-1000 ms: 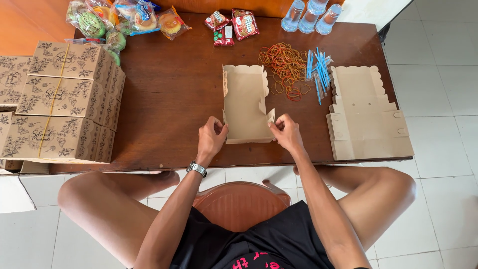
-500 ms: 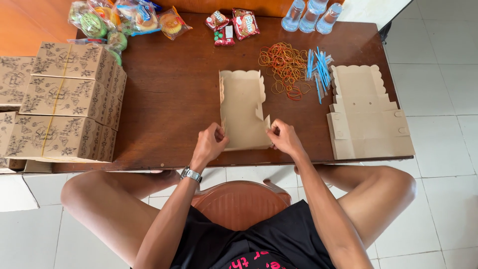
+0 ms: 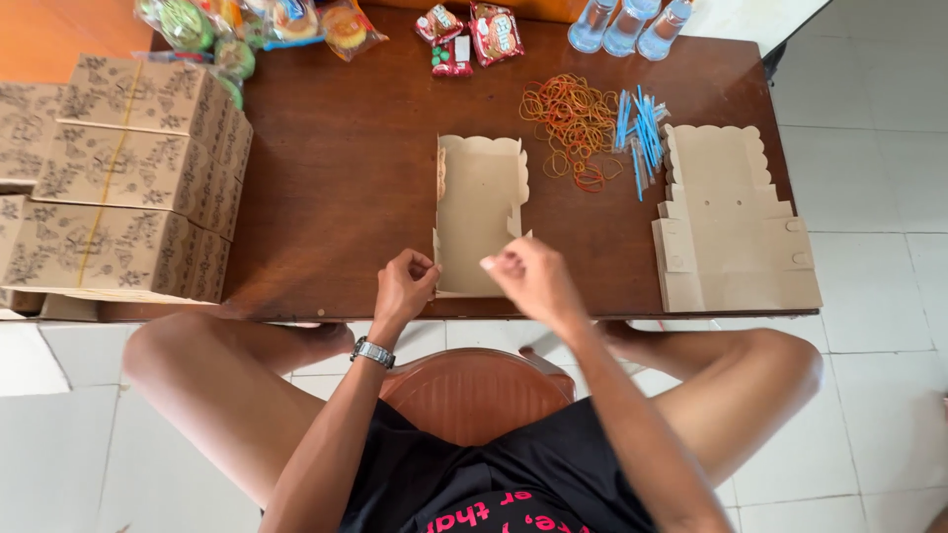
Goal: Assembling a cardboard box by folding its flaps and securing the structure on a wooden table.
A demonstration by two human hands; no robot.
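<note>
A plain brown cardboard box (image 3: 481, 197), half folded with its side walls standing up, lies on the dark wooden table (image 3: 336, 178) just in front of me. My left hand (image 3: 403, 284) has its fingers curled on the box's near left corner. My right hand (image 3: 531, 276) is blurred and hovers at the near right corner, fingers bent. Whether it grips the cardboard cannot be told. A watch sits on my left wrist.
Flat box blanks (image 3: 736, 232) are stacked at the right. Printed finished boxes (image 3: 118, 178) are piled at the left. Rubber bands (image 3: 573, 123), blue straws (image 3: 640, 133), snack packets (image 3: 464, 35), wrapped cakes (image 3: 247, 25) and water cups (image 3: 627, 25) lie at the back. An orange chair (image 3: 474, 390) is under me.
The box has slid slightly away and left, with its walls standing higher. My right hand has moved left over the near edge; my left hand stays at the near left corner.
</note>
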